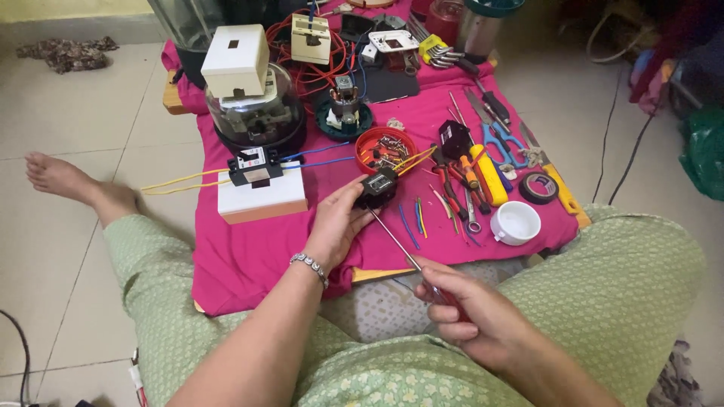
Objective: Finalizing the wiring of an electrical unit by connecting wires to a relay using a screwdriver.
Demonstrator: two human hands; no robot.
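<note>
My left hand (337,223) holds a small black electrical component (377,188) with yellow and orange wires running from it, just above the pink cloth (249,256). My right hand (471,316) grips the red handle of a thin screwdriver (396,243). Its metal shaft points up and left, and the tip touches the underside of the black component. A silver bracelet (310,265) sits on my left wrist.
On the cloth lie a red bowl of small parts (386,148), pliers and screwdrivers (471,181), blue scissors (501,142), black tape (538,187), a white cup (516,222), a white box with a black breaker (260,192) and a glass-domed meter (256,113). My legs flank the cloth.
</note>
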